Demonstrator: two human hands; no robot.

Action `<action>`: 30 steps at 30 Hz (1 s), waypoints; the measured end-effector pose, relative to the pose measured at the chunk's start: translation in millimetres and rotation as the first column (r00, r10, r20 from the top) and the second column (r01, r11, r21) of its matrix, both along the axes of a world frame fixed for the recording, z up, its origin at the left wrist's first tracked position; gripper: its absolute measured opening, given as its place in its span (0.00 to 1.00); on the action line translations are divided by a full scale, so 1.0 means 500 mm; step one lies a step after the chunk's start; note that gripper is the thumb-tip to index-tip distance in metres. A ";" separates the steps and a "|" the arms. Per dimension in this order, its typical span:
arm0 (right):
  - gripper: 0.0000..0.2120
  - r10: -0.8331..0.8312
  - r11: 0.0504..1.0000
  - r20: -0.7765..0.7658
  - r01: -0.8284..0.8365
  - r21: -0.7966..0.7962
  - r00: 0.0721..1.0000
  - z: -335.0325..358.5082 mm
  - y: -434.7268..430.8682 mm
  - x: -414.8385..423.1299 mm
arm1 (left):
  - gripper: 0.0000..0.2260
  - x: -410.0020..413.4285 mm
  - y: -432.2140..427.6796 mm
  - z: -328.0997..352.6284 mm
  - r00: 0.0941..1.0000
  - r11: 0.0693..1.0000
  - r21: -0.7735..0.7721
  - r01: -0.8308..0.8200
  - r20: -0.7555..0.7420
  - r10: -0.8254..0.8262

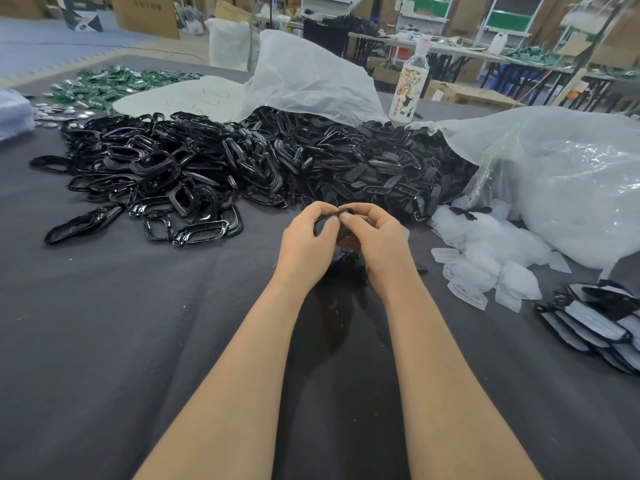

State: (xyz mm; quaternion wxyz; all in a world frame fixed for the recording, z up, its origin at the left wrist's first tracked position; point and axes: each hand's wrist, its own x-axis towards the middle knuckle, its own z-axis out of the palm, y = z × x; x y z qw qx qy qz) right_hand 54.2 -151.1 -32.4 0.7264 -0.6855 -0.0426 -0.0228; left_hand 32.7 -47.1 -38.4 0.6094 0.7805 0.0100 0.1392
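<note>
My left hand point(306, 242) and my right hand point(375, 239) meet above the dark cloth, both gripping one small black plastic part point(327, 221) between fingers and thumbs. Most of the part is hidden by my fingers. A few more black pieces point(346, 261) lie on the cloth just under my hands. Behind them spreads a big heap of glossy black frames point(166, 164) on the left and flatter black button pieces point(381, 168) on the right.
Small clear bags point(491, 258) lie to the right, beside a large plastic sack point(571, 181). Bagged finished parts point(602, 323) are stacked at the far right. A drink bottle point(410, 83) stands behind the heap. Green circuit boards point(104, 84) lie at the back left.
</note>
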 end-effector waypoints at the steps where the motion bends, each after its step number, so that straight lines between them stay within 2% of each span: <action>1: 0.07 -0.004 1.000 0.007 0.004 -0.002 1.000 0.000 0.001 0.000 | 0.07 -0.001 0.000 0.000 1.000 1.000 0.000 0.000 0.005 0.000; 5: 0.09 -0.028 0.999 0.042 0.029 -0.018 0.999 -0.001 0.003 0.000 | 0.07 -0.002 -0.005 0.001 1.000 1.000 -0.023 0.004 -0.005 -0.004; 9: 0.09 -0.062 0.997 0.010 0.062 0.045 0.998 -0.002 0.001 0.003 | 0.04 -0.001 -0.006 0.002 0.996 0.996 -0.084 -0.018 -0.086 0.011; 12: 0.09 -0.078 0.990 -0.013 0.080 0.120 0.997 -0.002 0.000 0.005 | 0.06 -0.004 -0.001 0.006 0.997 0.972 -0.237 0.006 -0.078 -0.025; 14: 0.10 -0.092 0.988 -0.016 0.093 0.127 0.996 -0.003 0.001 0.007 | 0.08 -0.006 0.002 0.009 0.996 0.937 -0.349 0.002 -0.083 -0.033; 16: 0.09 -0.104 0.989 -0.007 0.104 0.107 0.995 -0.005 0.000 0.009 | 0.09 -0.006 0.002 0.010 0.996 0.919 -0.394 0.001 -0.079 -0.035; 22: 0.07 -0.078 0.995 0.047 0.080 -0.058 0.996 -0.016 -0.001 0.008 | 0.14 -0.004 -0.001 0.004 0.997 0.961 -0.274 0.032 -0.064 -0.052; 30: 0.06 -0.067 0.997 0.001 0.067 -0.042 0.998 -0.015 0.003 0.005 | 0.14 -0.003 0.000 0.004 0.997 0.973 -0.232 0.018 -0.071 -0.035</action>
